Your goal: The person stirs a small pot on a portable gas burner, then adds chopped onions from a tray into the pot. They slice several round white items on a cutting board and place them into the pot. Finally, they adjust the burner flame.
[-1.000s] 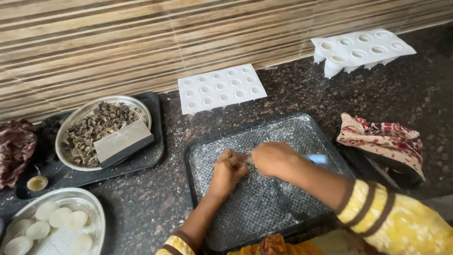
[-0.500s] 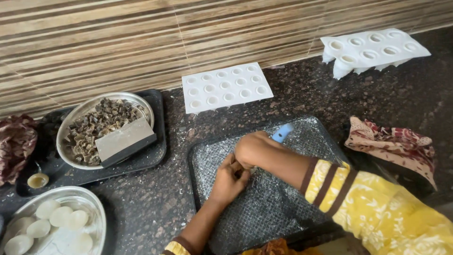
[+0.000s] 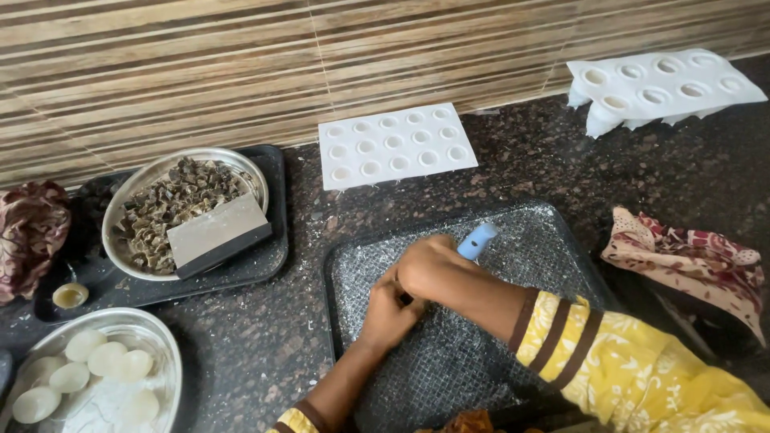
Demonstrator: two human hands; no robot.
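Operator: Blue plastic is the key material: a tool with a blue handle [image 3: 478, 240] is gripped in the right hand [image 3: 429, 269], fingers curled fully shut round it, only the handle end showing past the knuckles. It sits over the middle of the dark tray [image 3: 553, 232], whose surface is covered by a speckled, grid-marked sheet.

Inspector: And the left hand [image 3: 387, 309]?

Operator: It lies on the sheet, touching the right hand, fingers bent together at the working point. Whether it pinches anything cannot be told; the right hand hides the spot.

Inspector: Step in hand?

Operator: By judgement, the person is cutting or scoring the sheet, left hand steadying. The next move would call for firm downward pressure and a straight pull, with the left fingers kept clear of the hidden tip.

Inspector: Count the surroundings.

Operator: Two white moulds: a flat mould [image 3: 395, 145] beyond the tray, with fifteen round cavities in three rows, and a second mould [image 3: 662, 84] at the far right on the counter [image 3: 529, 160], resting tilted on something white. Two steel bowls: a bowl of dark pieces [image 3: 186, 207] with one flat scraper [image 3: 218, 235] on top, standing on a black tray [image 3: 273, 256], and a bowl of pale discs [image 3: 96, 373], about seven visible. Two patterned cloths: a right cloth [image 3: 690, 261] and a left cloth [image 3: 30, 232].
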